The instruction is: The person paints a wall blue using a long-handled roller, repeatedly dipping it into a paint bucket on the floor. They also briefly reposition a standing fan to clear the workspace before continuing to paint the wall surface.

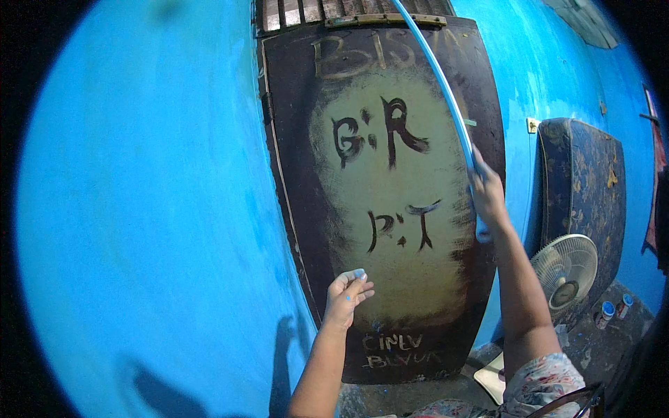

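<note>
My right hand [487, 190] is closed around a long light-blue pole [444, 86], which rises to the upper left and leaves the top of the picture. The pole passes in front of a dark door [397, 188] with a greenish-yellow middle and large hand-painted writing. Lower down, in front of the door's left part, is my left hand [349, 295]. Nothing shows in it; its fingers are loosely bent, the thumb near the index finger. Blue paint spots mark the fingers and the back of that hand. The pole's upper end is out of view.
A bright blue wall [157, 183] stands at the left, another [475, 57] at the right. A patterned mattress [598, 172] leans there, with a pale fan [567, 277] before it. Two small paint containers [606, 313] stand on the floor [590, 360]. Barred openings [308, 11] top the door.
</note>
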`<state>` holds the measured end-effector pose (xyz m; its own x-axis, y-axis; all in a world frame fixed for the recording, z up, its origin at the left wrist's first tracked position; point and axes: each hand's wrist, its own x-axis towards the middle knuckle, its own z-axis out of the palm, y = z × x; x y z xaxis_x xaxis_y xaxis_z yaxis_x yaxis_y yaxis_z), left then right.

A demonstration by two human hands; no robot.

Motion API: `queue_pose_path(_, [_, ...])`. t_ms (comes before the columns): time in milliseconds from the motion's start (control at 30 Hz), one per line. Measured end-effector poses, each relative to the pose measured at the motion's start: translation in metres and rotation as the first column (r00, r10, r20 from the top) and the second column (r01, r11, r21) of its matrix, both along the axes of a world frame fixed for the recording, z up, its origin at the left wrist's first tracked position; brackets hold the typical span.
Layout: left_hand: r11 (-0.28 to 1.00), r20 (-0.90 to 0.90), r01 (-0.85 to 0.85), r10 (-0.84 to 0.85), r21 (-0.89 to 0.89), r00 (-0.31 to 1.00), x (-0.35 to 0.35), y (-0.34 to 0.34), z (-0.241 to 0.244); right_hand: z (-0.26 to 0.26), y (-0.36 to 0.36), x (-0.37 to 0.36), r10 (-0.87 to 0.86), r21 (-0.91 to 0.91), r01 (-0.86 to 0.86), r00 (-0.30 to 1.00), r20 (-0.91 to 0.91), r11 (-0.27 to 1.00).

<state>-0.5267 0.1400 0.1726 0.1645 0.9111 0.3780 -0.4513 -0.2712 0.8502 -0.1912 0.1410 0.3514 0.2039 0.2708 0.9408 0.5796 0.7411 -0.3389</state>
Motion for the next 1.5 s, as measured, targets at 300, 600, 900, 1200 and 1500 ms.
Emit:
queue_pose_path(300, [0.999,0.043,0.031,-0.030,-0.033,0.999,0.005,0.000,-0.008,0.123,0.011,-0.015,-0.082,-0.190,0.064,0.993,-0.088,0.980])
queue_pose_path(600, [0.998,-0.015,0.055,-0.056,-0.027,0.998,0.018,-0.004,-0.007,-0.105,-0.038,-0.022,-0.195,-0.057,0.205,0.971,0.141,0.977])
queue_pose_path(900, [0.990,-0.048,0.138,-0.140,-0.028,0.989,0.073,-0.008,-0.007,-0.172,-0.103,-0.024,-0.165,-0.229,0.185,0.981,0.104,0.956])
queue_pose_path(1200, [0.988,0.021,0.155,-0.155,0.013,0.988,0.128,-0.030,-0.001,-0.023,-0.090,-0.026,0.022,-0.269,0.002,0.996,0.086,0.963])
queue_pose_path(1500, [0.995,0.030,0.098,-0.099,0.018,0.995,0.130,-0.061,-0.016,-0.152,-0.138,-0.021,-0.073,-0.153,0.107,0.975,0.212,0.982])
